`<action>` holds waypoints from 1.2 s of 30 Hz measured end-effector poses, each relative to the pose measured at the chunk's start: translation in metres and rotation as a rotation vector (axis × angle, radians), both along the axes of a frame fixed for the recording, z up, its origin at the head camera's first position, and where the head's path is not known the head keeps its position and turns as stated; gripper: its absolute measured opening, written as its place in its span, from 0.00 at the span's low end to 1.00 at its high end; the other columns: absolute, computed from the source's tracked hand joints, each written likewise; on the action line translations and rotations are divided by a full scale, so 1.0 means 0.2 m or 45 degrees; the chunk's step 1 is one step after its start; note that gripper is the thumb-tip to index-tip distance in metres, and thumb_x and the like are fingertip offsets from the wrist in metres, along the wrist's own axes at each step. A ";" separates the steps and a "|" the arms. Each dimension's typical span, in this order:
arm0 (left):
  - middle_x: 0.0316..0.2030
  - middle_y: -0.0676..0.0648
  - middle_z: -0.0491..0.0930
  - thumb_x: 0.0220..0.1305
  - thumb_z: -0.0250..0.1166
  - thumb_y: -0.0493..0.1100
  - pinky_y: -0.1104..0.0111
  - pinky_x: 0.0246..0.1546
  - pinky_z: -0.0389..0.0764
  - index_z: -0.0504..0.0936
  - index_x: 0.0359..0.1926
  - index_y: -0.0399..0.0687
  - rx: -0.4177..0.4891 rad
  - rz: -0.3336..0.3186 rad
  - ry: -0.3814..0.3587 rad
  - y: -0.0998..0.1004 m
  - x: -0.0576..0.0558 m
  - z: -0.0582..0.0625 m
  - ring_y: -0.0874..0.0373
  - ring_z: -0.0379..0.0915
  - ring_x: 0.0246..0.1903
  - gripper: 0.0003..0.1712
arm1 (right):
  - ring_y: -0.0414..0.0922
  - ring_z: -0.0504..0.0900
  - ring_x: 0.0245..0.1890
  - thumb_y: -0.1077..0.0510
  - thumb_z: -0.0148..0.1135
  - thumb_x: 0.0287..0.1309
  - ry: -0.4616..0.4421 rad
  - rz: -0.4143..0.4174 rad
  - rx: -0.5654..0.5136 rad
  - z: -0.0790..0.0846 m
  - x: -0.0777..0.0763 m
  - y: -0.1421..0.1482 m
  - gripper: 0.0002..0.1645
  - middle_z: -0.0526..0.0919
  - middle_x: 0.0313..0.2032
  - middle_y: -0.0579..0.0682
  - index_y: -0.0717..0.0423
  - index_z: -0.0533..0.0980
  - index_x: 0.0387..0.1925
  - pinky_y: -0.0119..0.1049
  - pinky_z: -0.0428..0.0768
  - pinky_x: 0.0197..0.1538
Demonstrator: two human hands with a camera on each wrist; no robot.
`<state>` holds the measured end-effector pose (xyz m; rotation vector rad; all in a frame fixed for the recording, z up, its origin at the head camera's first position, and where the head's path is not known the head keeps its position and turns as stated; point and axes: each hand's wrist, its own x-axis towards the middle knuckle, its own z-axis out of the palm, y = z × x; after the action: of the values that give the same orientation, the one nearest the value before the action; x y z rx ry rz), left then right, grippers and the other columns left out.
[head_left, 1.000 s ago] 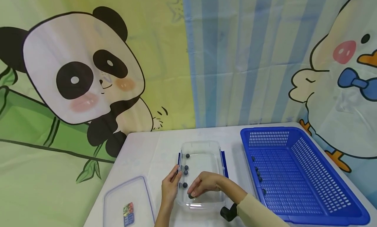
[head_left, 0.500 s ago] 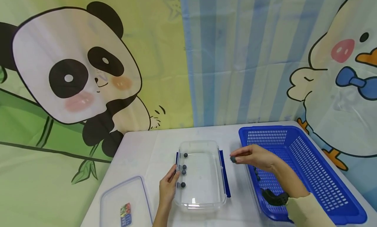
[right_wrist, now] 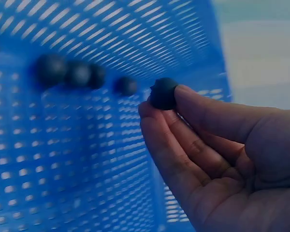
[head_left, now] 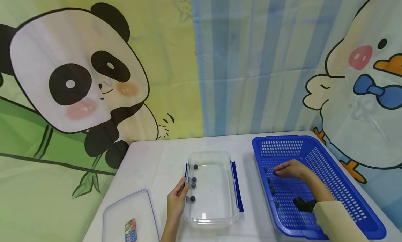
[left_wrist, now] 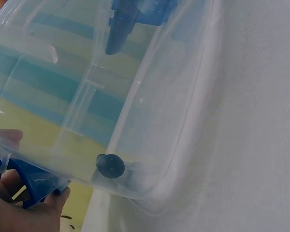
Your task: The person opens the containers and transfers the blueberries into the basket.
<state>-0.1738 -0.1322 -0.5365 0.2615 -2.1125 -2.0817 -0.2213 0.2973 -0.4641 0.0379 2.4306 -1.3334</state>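
Note:
Pinched between thumb and fingers of my right hand (head_left: 293,169) is a dark blueberry (right_wrist: 163,94). That hand is inside the blue plastic basket (head_left: 301,222), near its left wall. Several other blueberries (right_wrist: 79,73) lie along one side of the basket. My left hand (head_left: 177,202) grips the left side of a clear plastic box (head_left: 213,221), beside its blue side latch (left_wrist: 31,179). Inside the lidless box, several blueberries lie along the left wall; the nearest blueberry (head_left: 193,198) is close to my left fingers.
A clear lid (head_left: 146,209) with a colourful label lies flat at the left of the white table (head_left: 157,161). Another blue latch (head_left: 237,187) hangs out on the box's right side. A printed cartoon curtain (head_left: 232,60) stands behind the table.
My right hand has picked a blueberry from the clear box and carried it right, over the gap, into the basket. The left hand keeps its grip on the box.

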 end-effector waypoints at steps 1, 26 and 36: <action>0.60 0.44 0.68 0.62 0.61 0.41 0.74 0.57 0.64 0.71 0.59 0.39 0.000 -0.002 0.004 0.00 0.00 0.00 0.51 0.62 0.61 0.24 | 0.54 0.81 0.42 0.68 0.58 0.56 -0.014 -0.013 -0.012 -0.02 -0.01 0.01 0.15 0.82 0.41 0.63 0.74 0.76 0.45 0.49 0.80 0.47; 0.60 0.42 0.68 0.62 0.61 0.38 0.75 0.57 0.65 0.72 0.58 0.37 0.017 -0.006 0.028 -0.02 0.00 -0.02 0.50 0.61 0.61 0.23 | 0.52 0.82 0.38 0.62 0.58 0.59 -0.164 -0.328 -0.108 -0.15 -0.05 0.07 0.22 0.83 0.36 0.62 0.80 0.71 0.47 0.46 0.81 0.45; 0.59 0.40 0.70 0.60 0.63 0.39 0.78 0.56 0.66 0.73 0.57 0.36 0.040 -0.007 0.081 -0.01 -0.01 -0.04 0.49 0.63 0.60 0.24 | 0.52 0.79 0.49 0.59 0.56 0.62 0.048 -0.094 -0.392 0.23 0.01 -0.27 0.28 0.76 0.50 0.65 0.77 0.65 0.56 0.41 0.78 0.52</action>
<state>-0.1750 -0.1350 -0.5441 0.1909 -2.0484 -2.0988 -0.2194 0.2432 -0.4189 0.0225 2.2451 -1.7414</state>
